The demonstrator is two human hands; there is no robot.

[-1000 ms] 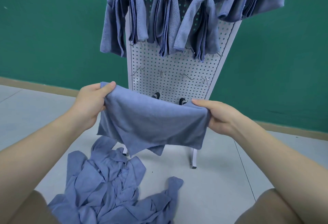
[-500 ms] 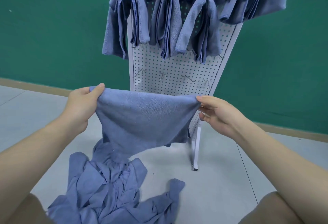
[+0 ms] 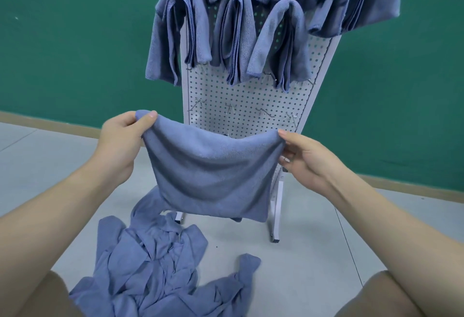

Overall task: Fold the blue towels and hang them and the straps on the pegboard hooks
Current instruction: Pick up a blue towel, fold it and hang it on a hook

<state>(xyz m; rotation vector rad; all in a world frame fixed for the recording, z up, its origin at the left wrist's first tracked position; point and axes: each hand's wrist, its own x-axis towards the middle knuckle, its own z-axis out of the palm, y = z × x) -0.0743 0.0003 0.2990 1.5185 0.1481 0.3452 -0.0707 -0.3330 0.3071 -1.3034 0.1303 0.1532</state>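
We hold a folded towel (image 3: 213, 173) before the pegboard (image 3: 251, 96), left hand (image 3: 120, 146) and right hand (image 3: 308, 163) pinching its top corners. Next, we judge, it needs halving and draping over a free hook (image 3: 229, 108).

Soft, even light is filling the scene, casting faint shadows; wide-angle distortion is bowing the edges, and details are looking slightly soft.
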